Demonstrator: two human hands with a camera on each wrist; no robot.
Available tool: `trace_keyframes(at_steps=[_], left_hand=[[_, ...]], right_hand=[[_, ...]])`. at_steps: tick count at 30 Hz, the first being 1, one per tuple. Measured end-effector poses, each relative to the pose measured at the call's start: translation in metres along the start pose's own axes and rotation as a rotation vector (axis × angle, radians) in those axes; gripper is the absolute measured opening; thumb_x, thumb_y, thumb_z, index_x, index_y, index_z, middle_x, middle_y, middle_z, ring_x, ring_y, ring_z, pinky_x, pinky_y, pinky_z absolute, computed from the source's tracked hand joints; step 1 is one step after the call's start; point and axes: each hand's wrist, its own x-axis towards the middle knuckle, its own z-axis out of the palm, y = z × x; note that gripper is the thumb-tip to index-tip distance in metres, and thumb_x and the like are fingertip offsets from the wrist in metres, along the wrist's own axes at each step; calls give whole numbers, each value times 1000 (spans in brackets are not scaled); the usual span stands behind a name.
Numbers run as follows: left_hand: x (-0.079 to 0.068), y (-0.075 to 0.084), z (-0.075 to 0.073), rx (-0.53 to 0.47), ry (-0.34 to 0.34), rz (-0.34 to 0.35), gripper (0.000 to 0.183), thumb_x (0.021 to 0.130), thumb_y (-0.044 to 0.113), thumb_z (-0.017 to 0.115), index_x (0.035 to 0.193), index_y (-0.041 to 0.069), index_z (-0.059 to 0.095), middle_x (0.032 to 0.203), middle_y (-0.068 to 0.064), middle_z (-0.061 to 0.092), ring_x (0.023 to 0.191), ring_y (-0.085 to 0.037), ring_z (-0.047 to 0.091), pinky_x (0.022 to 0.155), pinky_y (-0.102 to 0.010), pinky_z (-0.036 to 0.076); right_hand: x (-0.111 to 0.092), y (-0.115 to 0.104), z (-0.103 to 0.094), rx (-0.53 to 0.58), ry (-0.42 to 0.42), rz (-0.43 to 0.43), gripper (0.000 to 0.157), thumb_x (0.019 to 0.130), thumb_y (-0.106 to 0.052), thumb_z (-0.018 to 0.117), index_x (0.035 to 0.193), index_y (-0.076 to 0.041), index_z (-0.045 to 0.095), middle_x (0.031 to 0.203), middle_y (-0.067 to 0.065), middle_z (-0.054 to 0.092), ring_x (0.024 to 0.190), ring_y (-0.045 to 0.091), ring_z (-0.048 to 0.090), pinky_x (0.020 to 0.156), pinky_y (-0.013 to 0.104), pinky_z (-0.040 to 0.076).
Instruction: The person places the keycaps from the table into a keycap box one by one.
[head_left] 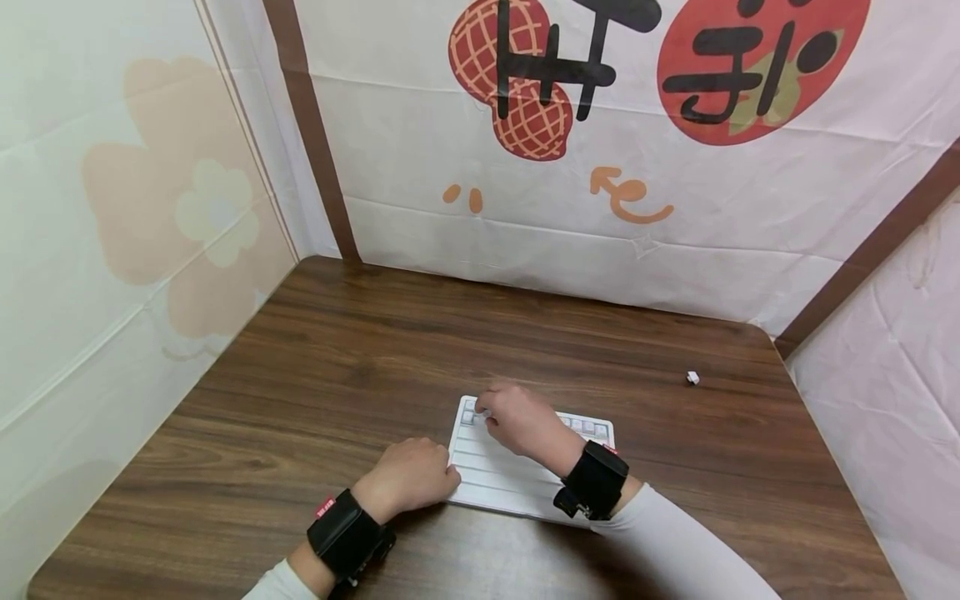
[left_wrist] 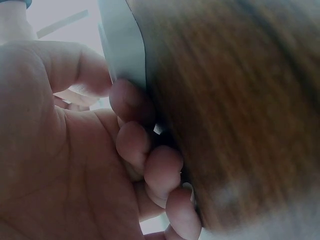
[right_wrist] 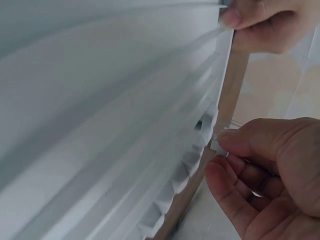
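A white keycap tray with long ridges lies on the table, small white keycaps along its far edge. My left hand grips the tray's left edge. In the left wrist view its thumb and curled fingers meet at the white rim. Above the tray's far left corner, my right hand pinches a small white keycap between thumb and fingers, close to the edge row. Part of that row is hidden behind the right hand in the head view.
On the brown wooden table, a small white and dark piece lies to the right, beyond the tray. Printed cloth hangs behind the table and along both sides. Each wrist wears a black strap.
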Motion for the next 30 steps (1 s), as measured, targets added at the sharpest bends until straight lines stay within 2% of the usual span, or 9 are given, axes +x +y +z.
trace_keyframes(at_steps=[8, 14, 22, 30], left_hand=[[0, 2, -1, 7, -2, -5, 26, 87, 26, 56, 75, 5, 65, 76, -7, 62, 73, -29, 61, 65, -52, 49], [0, 2, -2, 0, -5, -4, 25, 87, 25, 56, 71, 6, 63, 74, -7, 61, 70, -26, 59, 62, -51, 48], [0, 1, -1, 15, 13, -1, 26, 85, 27, 56, 73, 6, 65, 77, -8, 64, 73, -29, 62, 64, -51, 49], [0, 0, 1, 7, 11, -6, 25, 86, 27, 56, 71, 7, 63, 73, -6, 60, 69, -25, 58, 62, -50, 48]], right_hand=[[3, -5, 6, -40, -20, -7, 14, 87, -4, 72, 99, -9, 74, 99, 4, 70, 92, 19, 68, 76, 31, 54], [5, -5, 10, -60, -25, -7, 14, 86, -3, 72, 97, -10, 75, 97, 4, 67, 89, 17, 66, 73, 29, 54], [9, -8, 16, -80, 6, 11, 12, 85, -4, 72, 96, -9, 73, 94, 3, 66, 86, 17, 67, 72, 30, 54], [8, -10, 20, -98, 42, 2, 12, 83, -2, 71, 93, -9, 69, 90, 4, 64, 83, 18, 67, 69, 29, 54]])
